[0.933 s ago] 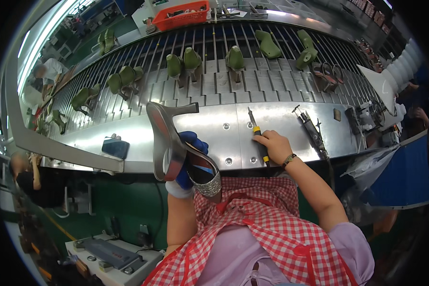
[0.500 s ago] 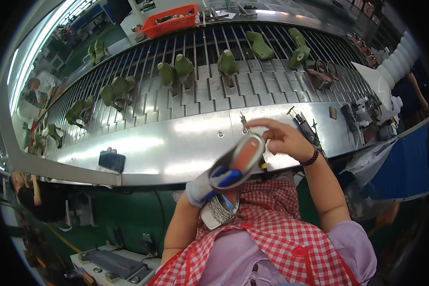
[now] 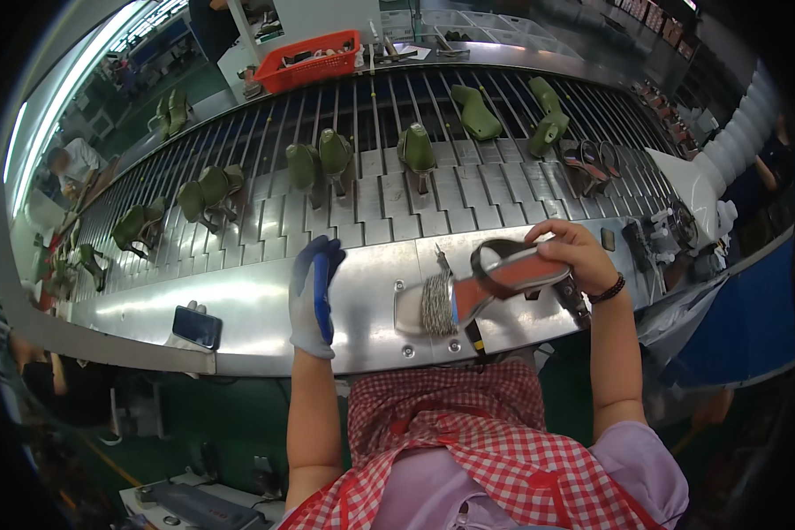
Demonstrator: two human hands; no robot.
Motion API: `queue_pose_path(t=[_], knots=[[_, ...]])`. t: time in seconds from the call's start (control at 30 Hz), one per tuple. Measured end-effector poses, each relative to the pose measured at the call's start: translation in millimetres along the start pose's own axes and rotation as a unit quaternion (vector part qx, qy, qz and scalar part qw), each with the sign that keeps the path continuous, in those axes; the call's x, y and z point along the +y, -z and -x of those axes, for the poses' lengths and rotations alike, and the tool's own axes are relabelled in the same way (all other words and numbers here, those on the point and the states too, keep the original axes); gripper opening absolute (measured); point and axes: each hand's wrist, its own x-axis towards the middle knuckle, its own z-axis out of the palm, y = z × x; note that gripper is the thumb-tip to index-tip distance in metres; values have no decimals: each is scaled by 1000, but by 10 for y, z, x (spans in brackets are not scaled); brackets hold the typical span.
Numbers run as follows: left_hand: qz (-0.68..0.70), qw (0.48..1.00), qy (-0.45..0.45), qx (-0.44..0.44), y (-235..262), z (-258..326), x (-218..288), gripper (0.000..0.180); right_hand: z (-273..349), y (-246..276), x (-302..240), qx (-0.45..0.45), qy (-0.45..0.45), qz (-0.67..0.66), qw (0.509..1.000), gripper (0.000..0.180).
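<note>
My right hand [image 3: 579,256] grips a sandal [image 3: 495,283] by its heel end, thumb and fingers pinched on the edge. The sandal has an orange-brown insole, a dark strap loop and a band of silvery strands around its pale front end, which points left. It is tilted above the steel ledge [image 3: 362,344]. My left hand [image 3: 316,296], in a grey and blue glove, is raised left of the sandal, apart from it, fingers extended and holding nothing. Partly hidden behind the sandal lies a thin pointed tool [image 3: 442,258] with a yellow and black handle.
Beyond the ledge, a slatted conveyor [image 3: 362,199] carries several green shoe lasts [image 3: 416,150] and a pair of sandals [image 3: 590,163]. A phone [image 3: 197,328] lies at left. An orange basket [image 3: 309,69] stands at the back. Small tools and a white ribbed hose [image 3: 740,132] are at right.
The left hand has let go of the sandal and moved left and away. The right hand, free before, now holds the sandal, turned sideways and farther forward over the ledge.
</note>
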Motion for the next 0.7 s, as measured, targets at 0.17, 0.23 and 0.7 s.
queue_pose_path(t=[0.17, 0.23, 0.7], knots=[[-598, 787, -38, 151, 724, 14, -698, 39, -578, 503, 69, 197, 45, 28, 979, 24], [-714, 679, -143, 93, 555, 37, -732, 37, -914, 653, 265, 258, 56, 68, 962, 27], [-707, 692, -115, 90, 560, -62, -652, 32, -2491, -139, 945, 271, 205, 411, 846, 53]])
